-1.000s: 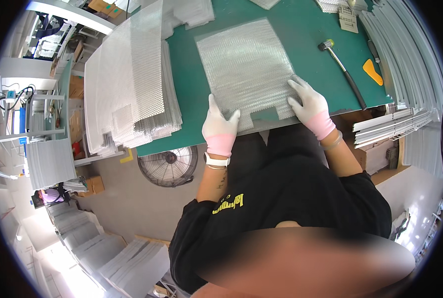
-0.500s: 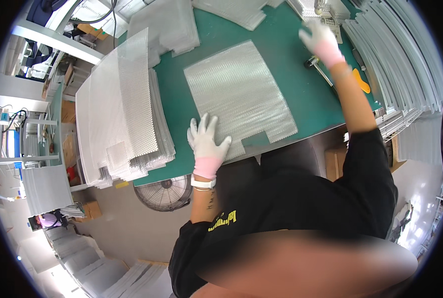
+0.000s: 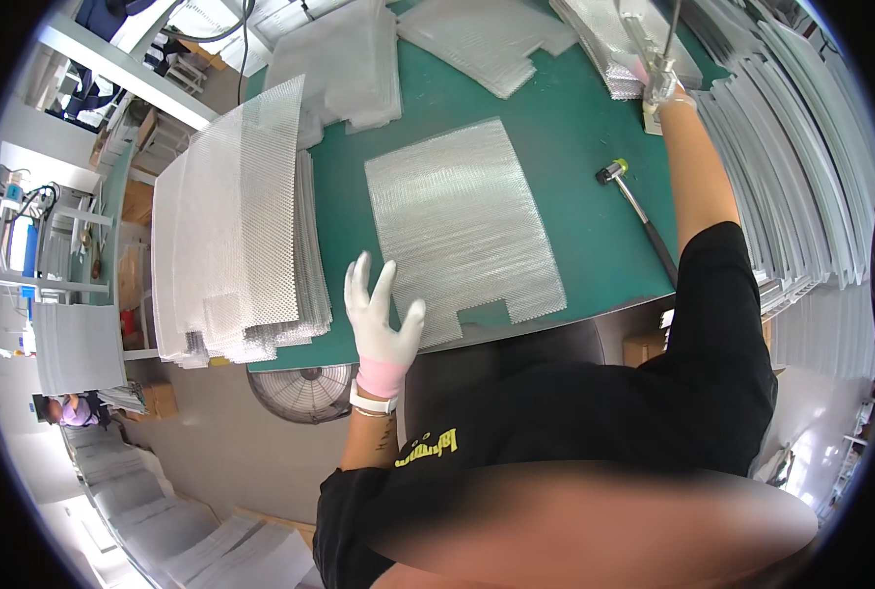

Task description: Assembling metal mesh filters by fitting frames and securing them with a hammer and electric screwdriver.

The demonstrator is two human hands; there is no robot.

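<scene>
A silvery mesh sheet with a notch in its near edge lies flat on the green tabletop. My left hand, in a white glove with a pink cuff, is by the sheet's near left corner. Its fingers are spread and hold nothing. Stretched out to the far right, my right hand is at a metal fixture with an upright rod. The fixture hides most of that hand, so its fingers do not show. A small mallet with a dark handle lies nearer, left of my right forearm.
On the left stands a tall stack of mesh sheets. More notched sheets lie at the far left, others at the far middle. Many pale sheets are stacked on the right. A round fan stands below the table's near edge.
My right hand has reached farther away, to the metal fixture. My left hand has come off the sheet and shifted left, fingers still spread. The whole view has shifted a little.
</scene>
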